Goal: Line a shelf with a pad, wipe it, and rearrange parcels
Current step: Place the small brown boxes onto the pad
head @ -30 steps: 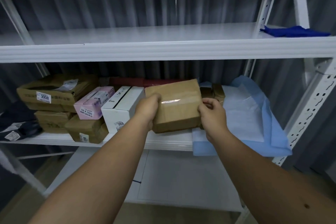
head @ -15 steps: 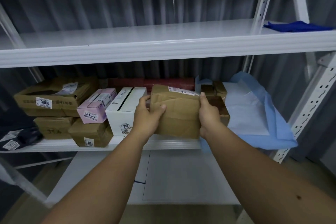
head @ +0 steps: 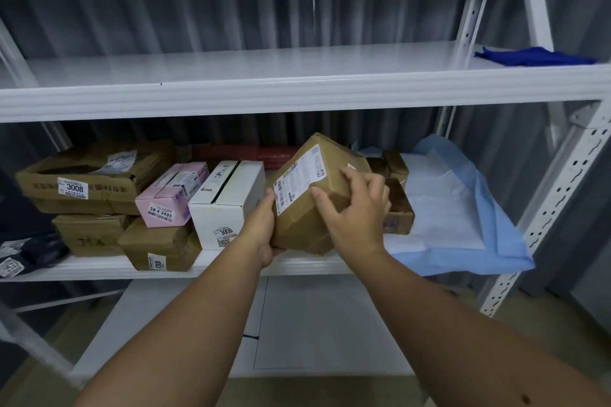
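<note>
Head view, middle shelf (head: 99, 269) of a white metal rack, read from its left end to its right end. At the far left edge lie dark bagged items (head: 23, 254). Next stands a stack of brown cartons: a large carton labelled 3008 (head: 89, 180) rests on a smaller brown carton (head: 91, 235), and a further brown box (head: 160, 249) sits at the front edge. A pink box marked 58-4-3405 (head: 172, 196) leans on this stack, touching a white box (head: 228, 205) just beside it. A red parcel (head: 244, 153) lies along the back edge. At mid-shelf, the left hand (head: 261, 231) supports the lower left corner of a tilted brown parcel (head: 307, 195), fingers hidden beneath it, while the right hand (head: 358, 208) grasps its right side, thumb on the front face and fingers curled over the top. The parcel's white shipping label faces up and to the left; the parcel is raised above the front edge. Behind the right hand, two small brown boxes (head: 398, 208) sit on the left part of a blue-edged white pad (head: 463, 225), which covers the right end of the shelf and overhangs its front edge. On the upper shelf (head: 297, 92), at the right end, lies a dark blue cloth (head: 535, 56).
</note>
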